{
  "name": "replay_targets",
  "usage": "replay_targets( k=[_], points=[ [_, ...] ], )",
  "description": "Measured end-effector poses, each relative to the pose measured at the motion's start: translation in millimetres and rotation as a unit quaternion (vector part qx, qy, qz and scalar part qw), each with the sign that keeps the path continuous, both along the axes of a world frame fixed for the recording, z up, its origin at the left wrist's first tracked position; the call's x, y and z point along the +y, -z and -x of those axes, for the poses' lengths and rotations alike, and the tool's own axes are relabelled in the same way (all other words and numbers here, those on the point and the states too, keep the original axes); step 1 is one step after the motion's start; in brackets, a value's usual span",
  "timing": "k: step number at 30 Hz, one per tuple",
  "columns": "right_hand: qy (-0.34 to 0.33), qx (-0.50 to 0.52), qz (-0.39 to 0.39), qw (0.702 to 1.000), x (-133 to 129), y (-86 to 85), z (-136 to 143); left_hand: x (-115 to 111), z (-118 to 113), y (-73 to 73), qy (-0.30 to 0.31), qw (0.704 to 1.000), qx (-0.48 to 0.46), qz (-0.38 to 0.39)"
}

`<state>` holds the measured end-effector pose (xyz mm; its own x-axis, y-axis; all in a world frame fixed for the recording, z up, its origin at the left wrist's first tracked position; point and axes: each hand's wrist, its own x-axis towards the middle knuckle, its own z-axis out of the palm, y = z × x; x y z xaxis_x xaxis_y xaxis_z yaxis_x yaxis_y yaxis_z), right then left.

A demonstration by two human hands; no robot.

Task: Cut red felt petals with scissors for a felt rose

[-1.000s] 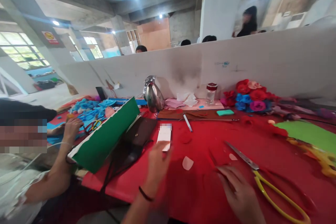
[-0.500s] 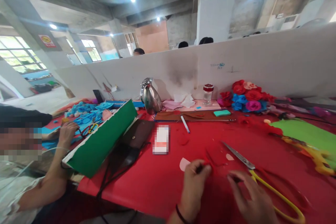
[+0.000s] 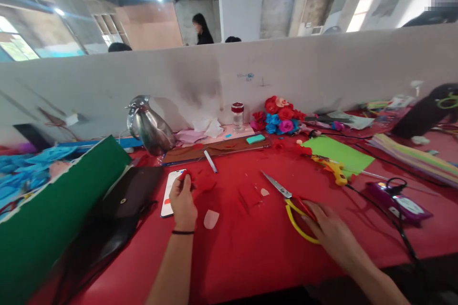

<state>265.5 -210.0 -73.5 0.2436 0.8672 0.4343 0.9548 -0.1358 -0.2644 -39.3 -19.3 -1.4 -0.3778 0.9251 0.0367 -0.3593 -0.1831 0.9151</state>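
My left hand [image 3: 183, 202] is raised over the near side of the phone [image 3: 167, 195], its fingers pinched on a small red piece [image 3: 183, 175] that looks like paper or a petal. To the right, my right hand [image 3: 329, 228] has its fingers closed around the handles of the scissors [image 3: 298, 228], which lie on the red tabletop with blades pointing away and to the left. One handle is yellow; the other looks red and is partly under my fingers. A pale pink petal-shaped piece [image 3: 211, 219] lies between my hands. A smaller one [image 3: 265, 191] lies near the blades.
Behind are a white marker [image 3: 210, 161], a metal jug [image 3: 150, 126], a lidded jar [image 3: 237, 115] and paper flowers [image 3: 281, 116]. On the left stand a green board [image 3: 71, 205] and dark bag [image 3: 136, 190]. A yellow glue gun [image 3: 334, 171] and purple power strip [image 3: 399, 202] lie right.
The view has swung right, bringing the power strip in. My hands have parted: the left moved left over the phone with the red piece, and the right closed on the scissors' handles.
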Motion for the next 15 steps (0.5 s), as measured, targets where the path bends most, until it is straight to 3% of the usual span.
replay_targets(
  k=[5, 11, 13, 15],
  points=[
    [0.090, -0.015, -0.024, 0.996, 0, -5.5, -10, 10, 10, 10.5, 0.030, 0.999, -0.031, 0.021],
    [0.127, -0.098, 0.031, 0.987, 5, -20.2, -6, 3, 4, 8.8, 0.098, 0.995, -0.006, 0.035],
    [0.118, -0.106, 0.024, 0.987, 12, -28.4, 7, 2, 2, 8.6, 0.119, 0.992, -0.015, 0.045],
    [0.064, -0.070, 0.019, 0.995, 25, -35.4, 26, 1, 1, 9.2, 0.142, 0.989, -0.011, 0.048]
  ],
)
